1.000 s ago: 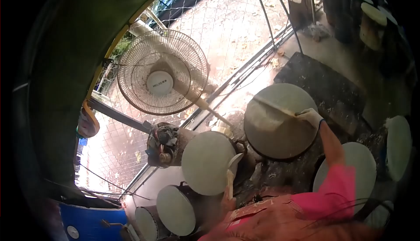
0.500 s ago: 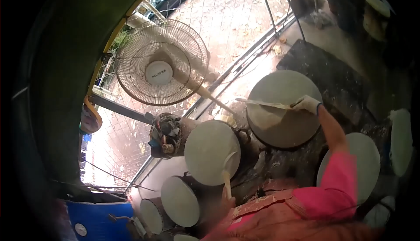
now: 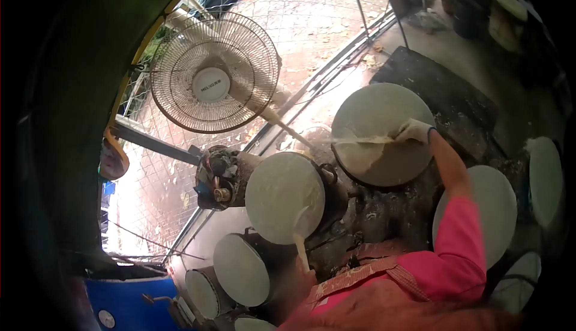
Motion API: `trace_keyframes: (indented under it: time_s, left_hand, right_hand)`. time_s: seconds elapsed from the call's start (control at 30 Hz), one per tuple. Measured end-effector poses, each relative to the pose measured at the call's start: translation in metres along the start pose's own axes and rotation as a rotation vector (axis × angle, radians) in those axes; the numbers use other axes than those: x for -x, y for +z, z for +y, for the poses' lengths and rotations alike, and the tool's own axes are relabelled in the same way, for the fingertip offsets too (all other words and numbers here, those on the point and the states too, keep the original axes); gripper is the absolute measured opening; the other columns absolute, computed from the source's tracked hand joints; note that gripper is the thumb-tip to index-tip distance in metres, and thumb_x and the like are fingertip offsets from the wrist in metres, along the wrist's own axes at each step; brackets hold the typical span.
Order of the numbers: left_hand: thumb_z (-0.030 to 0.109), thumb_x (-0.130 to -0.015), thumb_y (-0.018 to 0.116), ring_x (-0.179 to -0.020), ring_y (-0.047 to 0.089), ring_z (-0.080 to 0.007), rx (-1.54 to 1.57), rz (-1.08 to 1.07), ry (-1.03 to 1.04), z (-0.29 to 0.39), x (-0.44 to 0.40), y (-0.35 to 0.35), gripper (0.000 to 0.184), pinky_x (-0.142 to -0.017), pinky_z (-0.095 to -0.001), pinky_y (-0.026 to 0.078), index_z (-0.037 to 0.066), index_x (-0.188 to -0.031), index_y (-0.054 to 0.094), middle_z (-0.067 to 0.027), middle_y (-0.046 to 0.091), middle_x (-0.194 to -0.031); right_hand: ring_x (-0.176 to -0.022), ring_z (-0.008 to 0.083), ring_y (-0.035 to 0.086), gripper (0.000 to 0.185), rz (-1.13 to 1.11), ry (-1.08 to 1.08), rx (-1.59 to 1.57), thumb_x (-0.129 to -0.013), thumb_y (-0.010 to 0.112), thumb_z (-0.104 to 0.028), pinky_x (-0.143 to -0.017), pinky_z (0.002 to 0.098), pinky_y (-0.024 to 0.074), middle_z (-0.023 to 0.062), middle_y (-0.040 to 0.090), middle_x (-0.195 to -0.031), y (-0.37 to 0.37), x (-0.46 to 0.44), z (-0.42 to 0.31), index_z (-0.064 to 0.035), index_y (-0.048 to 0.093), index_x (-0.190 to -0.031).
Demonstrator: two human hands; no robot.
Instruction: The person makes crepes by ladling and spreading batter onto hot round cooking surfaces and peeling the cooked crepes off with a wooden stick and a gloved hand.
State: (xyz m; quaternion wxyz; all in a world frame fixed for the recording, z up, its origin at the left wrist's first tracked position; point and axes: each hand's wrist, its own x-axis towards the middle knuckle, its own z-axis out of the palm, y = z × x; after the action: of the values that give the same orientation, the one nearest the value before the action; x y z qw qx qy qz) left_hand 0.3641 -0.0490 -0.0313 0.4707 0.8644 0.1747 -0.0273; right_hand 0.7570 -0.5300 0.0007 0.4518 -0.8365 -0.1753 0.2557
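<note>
My right hand [image 3: 415, 132], in a pale glove with a blue cuff, grips one end of a long thin flat tool [image 3: 366, 141]. The tool lies across the large round pale disc [image 3: 384, 103]; whether it touches the surface I cannot tell. My left hand [image 3: 306, 275], partly blurred low in the view, is closed on the wooden handle of a paddle-like tool [image 3: 300, 250]. Its pale curved blade overlaps the lower right part of the middle round disc [image 3: 279, 190]. Both discs top dark round bodies.
A caged fan [image 3: 213, 85] stands at the upper left, before wire mesh. A cluttered container [image 3: 219, 178] sits beside the middle disc. More discs [image 3: 241, 270] are lower left and right [image 3: 489, 211]. A dark slab [image 3: 438, 85] lies behind the large disc; a blue surface [image 3: 135, 301] is lower left.
The thin tool in my right hand has turned from slanting to nearly level. The left tool's blade has moved from the middle disc's right edge onto its face. The view has shifted.
</note>
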Motion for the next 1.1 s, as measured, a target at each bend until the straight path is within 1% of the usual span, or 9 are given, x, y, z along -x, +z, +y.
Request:
trace_keyframes:
  time_s: [0.13,0.23,0.3,0.4,0.47,0.63,0.9,0.93,1.1]
  left_hand:
    - [0.004,-0.079,0.052,-0.108,0.052,-0.0294,-0.019,-0.029,0.065,-0.015,0.002,-0.025,0.063,-0.089,-0.033,0.043,0.003,-0.139,0.034,-0.0195,0.048,-0.128]
    - [0.004,-0.079,0.052,-0.114,0.05,-0.0319,0.015,-0.086,0.063,-0.033,-0.007,-0.048,0.062,-0.094,-0.0336,0.042,0.002,-0.138,0.035,-0.0214,0.047,-0.131]
    - [0.003,-0.079,0.051,-0.119,0.048,-0.0318,0.129,-0.149,-0.03,-0.054,-0.011,-0.063,0.061,-0.098,-0.0333,0.041,0.001,-0.138,0.036,-0.0215,0.045,-0.133]
    - [0.0,-0.077,0.049,-0.097,0.054,-0.0234,0.261,-0.22,-0.156,-0.06,-0.013,-0.084,0.064,-0.08,-0.0304,0.046,0.004,-0.14,0.034,-0.0143,0.051,-0.122]
    - [-0.002,-0.077,0.048,-0.072,0.057,-0.0163,0.312,-0.288,-0.251,-0.02,-0.01,-0.107,0.067,-0.06,-0.0273,0.048,0.008,-0.142,0.033,-0.0084,0.056,-0.108]
    - [-0.001,-0.082,0.048,-0.042,0.04,-0.007,0.575,-0.375,-0.284,0.004,0.015,-0.129,0.072,-0.035,-0.0219,0.033,0.018,-0.146,0.023,0.0028,0.044,-0.064]
    - [-0.004,-0.082,0.042,-0.032,0.032,-0.0102,0.861,-0.499,-0.384,-0.027,0.029,-0.139,0.085,-0.027,-0.0241,0.03,0.038,-0.145,0.002,-0.0003,0.033,-0.051]
    - [0.012,-0.088,0.049,-0.032,0.033,-0.0114,0.805,-0.412,-0.308,-0.015,0.036,-0.138,0.048,-0.027,-0.0283,0.03,0.022,-0.134,0.037,0.0004,0.032,-0.049]
    - [0.012,-0.089,0.048,-0.033,0.033,-0.011,0.691,-0.376,-0.299,-0.011,0.036,-0.14,0.042,-0.028,-0.0278,0.03,0.021,-0.129,0.038,0.0007,0.032,-0.049]
  right_hand:
    - [-0.077,0.0237,0.063,0.017,-0.2,-0.605,0.688,-0.08,0.059,-0.009,-0.067,0.0327,0.0501,0.0131,0.065,-0.089,-0.005,0.121,0.107,-0.0073,0.067,-0.094]
    - [-0.063,0.0133,0.055,0.023,0.178,0.562,-0.552,-0.08,0.06,-0.006,-0.055,0.0267,0.0433,0.0056,0.06,-0.078,0.061,0.293,0.057,-0.0018,0.065,-0.101]
    - [-0.054,0.0064,0.049,0.027,0.526,0.605,-0.867,-0.08,0.06,-0.004,-0.047,0.0226,0.0388,0.0006,0.057,-0.07,0.129,0.354,0.018,0.0019,0.064,-0.106]
    - [-0.064,0.0068,0.053,0.025,0.66,0.076,0.538,-0.081,0.064,-0.009,-0.052,0.0237,0.0415,-0.0005,0.059,-0.078,0.259,0.321,0.026,-0.0012,0.065,-0.105]
    - [-0.062,0.0082,0.052,0.019,0.97,0.211,-0.985,-0.084,0.065,-0.013,-0.055,0.0267,0.0439,-0.0043,0.06,-0.081,0.333,0.21,0.012,-0.006,0.068,-0.101]
    - [-0.07,0.0278,0.065,0.024,0.989,0.402,0.287,-0.086,0.059,-0.028,-0.064,0.0404,0.0488,0.0142,0.067,-0.08,0.363,0.061,-0.092,-0.0134,0.067,-0.103]
    - [-0.084,0.0376,0.062,0.023,1.212,0.562,0.1,-0.085,0.055,-0.03,-0.074,0.0476,0.0486,0.0168,0.065,-0.087,0.34,0.132,-0.105,-0.011,0.066,-0.091]
    - [-0.084,0.0383,0.062,0.027,1.227,0.469,0.003,-0.086,0.051,-0.033,-0.075,0.049,0.0487,0.0174,0.065,-0.089,0.346,0.107,-0.117,-0.0103,0.066,-0.087]
    - [-0.078,0.037,0.065,0.035,0.953,0.492,0.375,-0.09,0.043,-0.037,-0.067,0.0498,0.0496,0.0168,0.066,-0.08,0.323,0.119,-0.061,-0.0137,0.069,-0.083]
